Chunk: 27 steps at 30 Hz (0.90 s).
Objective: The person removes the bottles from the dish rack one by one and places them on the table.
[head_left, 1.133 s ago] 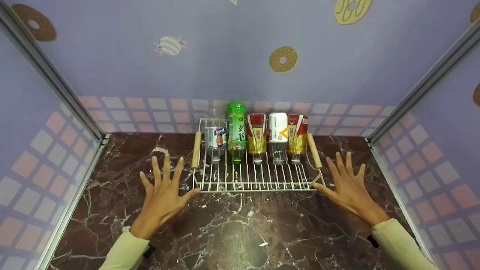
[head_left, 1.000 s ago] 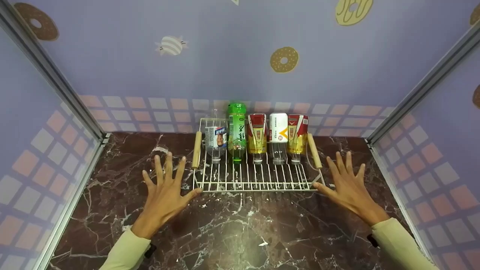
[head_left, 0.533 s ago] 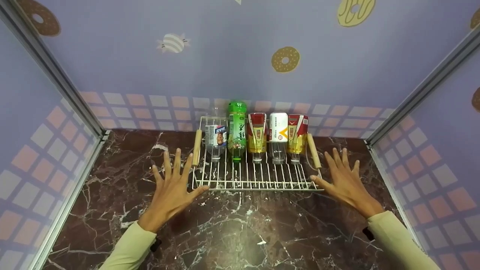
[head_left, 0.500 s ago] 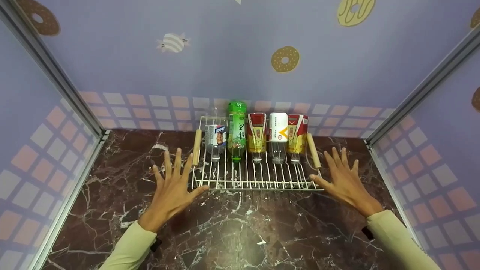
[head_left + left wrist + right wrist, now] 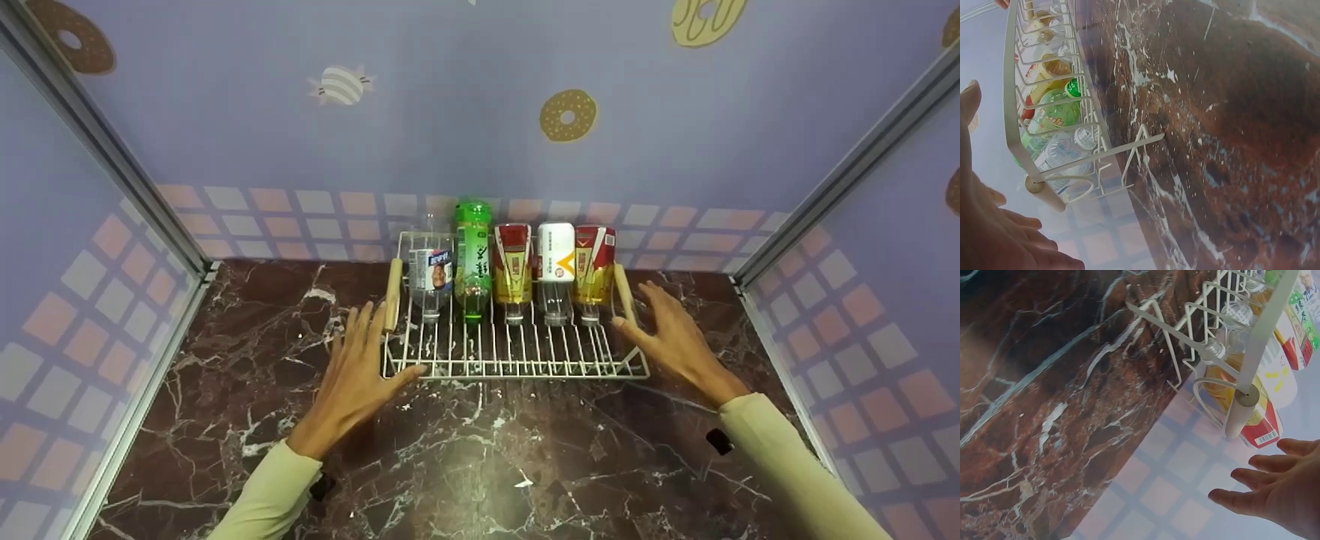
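We list: left hand (image 5: 351,386) and right hand (image 5: 679,349), apart, fingers extended, gripping nothing; between them, on marbled surface (image 5: 465,457), one wire rack (image 5: 517,376), wooden handles (image 5: 391,294); inside, five bottles (image 5: 512,262); behind, purple wall (image 5: 450,127).

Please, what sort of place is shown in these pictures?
Probably an indoor booth or work cell: printed lilac walls, metal corner strips and a dark marbled surface bearing a wire rack of bottles.

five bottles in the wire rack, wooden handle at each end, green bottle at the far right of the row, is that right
Not quite: the head view shows the green bottle second from the left in the wire rack; a red-and-yellow bottle is at the far right. The rest is right.
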Each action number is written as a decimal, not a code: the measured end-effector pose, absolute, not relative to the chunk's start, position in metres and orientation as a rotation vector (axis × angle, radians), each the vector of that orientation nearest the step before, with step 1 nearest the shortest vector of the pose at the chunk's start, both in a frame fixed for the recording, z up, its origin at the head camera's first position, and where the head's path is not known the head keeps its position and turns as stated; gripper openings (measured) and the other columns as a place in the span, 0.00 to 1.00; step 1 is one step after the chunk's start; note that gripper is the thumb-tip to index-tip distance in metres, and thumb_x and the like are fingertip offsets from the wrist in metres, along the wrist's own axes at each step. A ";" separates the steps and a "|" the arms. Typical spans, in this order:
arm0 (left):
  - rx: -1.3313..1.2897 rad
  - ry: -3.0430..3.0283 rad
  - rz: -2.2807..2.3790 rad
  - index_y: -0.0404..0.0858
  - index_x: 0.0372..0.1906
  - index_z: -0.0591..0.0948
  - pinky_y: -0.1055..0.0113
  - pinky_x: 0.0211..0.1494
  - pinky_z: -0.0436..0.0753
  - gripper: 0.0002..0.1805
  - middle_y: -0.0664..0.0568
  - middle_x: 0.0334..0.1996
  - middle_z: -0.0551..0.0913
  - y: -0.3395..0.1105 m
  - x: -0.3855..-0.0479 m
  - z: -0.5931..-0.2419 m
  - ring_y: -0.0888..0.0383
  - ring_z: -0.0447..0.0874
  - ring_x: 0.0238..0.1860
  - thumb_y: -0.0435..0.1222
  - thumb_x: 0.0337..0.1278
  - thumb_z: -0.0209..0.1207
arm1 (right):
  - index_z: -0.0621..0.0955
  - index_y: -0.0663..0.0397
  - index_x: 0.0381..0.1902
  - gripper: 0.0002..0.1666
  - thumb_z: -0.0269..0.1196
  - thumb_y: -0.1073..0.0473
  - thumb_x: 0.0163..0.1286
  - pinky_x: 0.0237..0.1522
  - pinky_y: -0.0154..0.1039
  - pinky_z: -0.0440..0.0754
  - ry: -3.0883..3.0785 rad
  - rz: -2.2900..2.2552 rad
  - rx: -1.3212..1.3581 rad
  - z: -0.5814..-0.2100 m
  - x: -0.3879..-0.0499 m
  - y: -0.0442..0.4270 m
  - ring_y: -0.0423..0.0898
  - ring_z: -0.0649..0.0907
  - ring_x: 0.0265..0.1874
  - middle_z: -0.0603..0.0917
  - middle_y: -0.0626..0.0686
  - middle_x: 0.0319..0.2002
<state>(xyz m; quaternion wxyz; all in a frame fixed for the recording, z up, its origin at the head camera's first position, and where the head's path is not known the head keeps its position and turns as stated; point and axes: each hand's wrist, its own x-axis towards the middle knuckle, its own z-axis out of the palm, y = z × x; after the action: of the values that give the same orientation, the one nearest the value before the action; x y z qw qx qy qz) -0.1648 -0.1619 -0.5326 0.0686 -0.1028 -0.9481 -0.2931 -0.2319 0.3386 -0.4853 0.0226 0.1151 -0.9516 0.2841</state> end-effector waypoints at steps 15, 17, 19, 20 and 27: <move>-0.240 -2.739 -1.282 0.42 0.92 0.45 0.17 0.75 0.60 0.69 0.37 0.90 0.40 -0.156 -0.169 -0.548 0.26 0.49 0.85 0.62 0.60 0.76 | 0.62 0.68 0.84 0.57 0.67 0.33 0.79 0.80 0.78 0.60 -2.918 1.118 0.279 -0.471 -0.264 0.325 0.74 0.68 0.78 0.67 0.75 0.79; -0.230 -2.718 -1.317 0.42 0.92 0.45 0.17 0.76 0.58 0.69 0.35 0.90 0.40 -0.158 -0.168 -0.552 0.26 0.47 0.86 0.59 0.60 0.78 | 0.61 0.68 0.85 0.58 0.67 0.33 0.78 0.79 0.78 0.61 -2.927 1.140 0.277 -0.471 -0.268 0.323 0.74 0.69 0.77 0.68 0.75 0.79; -0.216 -2.698 -1.349 0.42 0.92 0.45 0.16 0.76 0.57 0.69 0.33 0.89 0.41 -0.159 -0.168 -0.555 0.26 0.46 0.86 0.57 0.59 0.78 | 0.59 0.68 0.85 0.59 0.68 0.33 0.78 0.78 0.77 0.64 -2.934 1.174 0.277 -0.471 -0.273 0.321 0.74 0.72 0.75 0.69 0.75 0.78; -0.212 -2.688 -1.367 0.41 0.92 0.45 0.16 0.76 0.56 0.69 0.33 0.89 0.41 -0.159 -0.168 -0.557 0.27 0.46 0.86 0.56 0.59 0.79 | 0.59 0.68 0.86 0.59 0.68 0.33 0.78 0.78 0.76 0.66 -2.939 1.189 0.273 -0.471 -0.275 0.320 0.73 0.73 0.74 0.69 0.75 0.78; -0.271 -2.593 -1.464 0.36 0.90 0.48 0.20 0.79 0.58 0.70 0.32 0.88 0.47 -0.153 -0.173 -0.567 0.27 0.53 0.85 0.53 0.55 0.81 | 0.59 0.68 0.85 0.60 0.70 0.33 0.77 0.77 0.73 0.71 -2.946 1.224 0.244 -0.473 -0.290 0.324 0.72 0.75 0.73 0.68 0.74 0.79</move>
<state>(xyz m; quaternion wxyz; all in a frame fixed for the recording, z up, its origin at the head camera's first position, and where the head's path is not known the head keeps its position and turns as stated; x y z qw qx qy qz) -0.1730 -0.1526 -0.5667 0.0757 -0.0904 -0.8647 -0.4883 -0.2904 0.3237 -0.4729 -0.0291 0.0761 -0.9204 0.3825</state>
